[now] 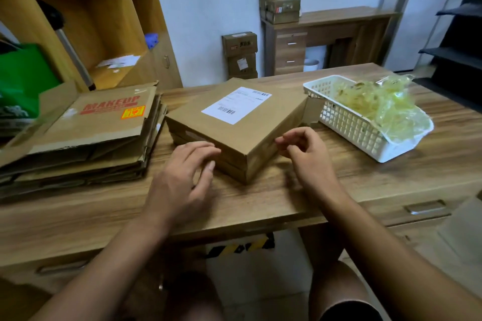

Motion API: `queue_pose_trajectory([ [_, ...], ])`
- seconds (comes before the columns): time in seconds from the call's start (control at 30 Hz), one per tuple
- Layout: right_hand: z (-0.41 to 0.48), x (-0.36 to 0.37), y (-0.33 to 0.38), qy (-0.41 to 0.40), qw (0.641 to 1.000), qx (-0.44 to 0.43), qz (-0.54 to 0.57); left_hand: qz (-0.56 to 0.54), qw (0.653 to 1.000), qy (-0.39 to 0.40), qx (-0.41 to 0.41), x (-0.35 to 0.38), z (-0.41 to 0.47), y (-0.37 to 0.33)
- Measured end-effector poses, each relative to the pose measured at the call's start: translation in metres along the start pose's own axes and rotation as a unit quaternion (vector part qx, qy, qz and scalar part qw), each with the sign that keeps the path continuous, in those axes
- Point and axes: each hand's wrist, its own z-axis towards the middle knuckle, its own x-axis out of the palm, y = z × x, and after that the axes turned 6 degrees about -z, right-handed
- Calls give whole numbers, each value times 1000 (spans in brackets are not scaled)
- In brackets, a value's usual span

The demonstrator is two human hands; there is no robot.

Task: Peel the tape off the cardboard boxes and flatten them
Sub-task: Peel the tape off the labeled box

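left hand (187,177): relaxed, fingers nearly straight, tips resting on the near-left wall of the cardboard box (234,128); it grips nothing.
right hand (305,154): fingers curled close to the box's near-right wall; i cannot tell whether they pinch a tape end or hold nothing.
box on the go: sits mid-table (260,203) between the hands, not yet folded down; a pale strip along its left wall looks like tape, so peeling seems unfinished.
shipping label (236,104): white, on the box top, with barcodes; the print is too small to read.
flattened stack (86,143): many boxes already lie flat to the left; the top sheet reads "makeup" in red, beside an orange sticker (133,112) that i cannot read.
basket (352,128): white, to the right, heaped with crumpled clear tape (378,101), so much peeling is done.
far boxes (240,55): more stand unopened by the wall and on the far desk (339,18); probably work remaining.
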Motion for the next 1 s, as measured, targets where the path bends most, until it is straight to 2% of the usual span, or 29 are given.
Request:
queue_pose_trajectory([
  [0.17,0,4,-11,-23,999,27,25,-14,998,56,25,-3,36,-19],
  [0.33,4,5,-19,-23,997,59,50,-17,990,142,-11,6,67,-25],
  [0.47,7,5,-22,-15,998,53,36,-30,979,198,-43,16,81,-20],
  [0.57,7,6,-22,-18,998,49,26,-4,974,223,-38,23,81,-15],
  [0.73,8,8,-25,-22,998,48,17,-7,979,202,-23,31,78,-13],
  [1.0,7,9,-28,-18,999,41,0,-14,992,123,-1,40,70,-15],
])
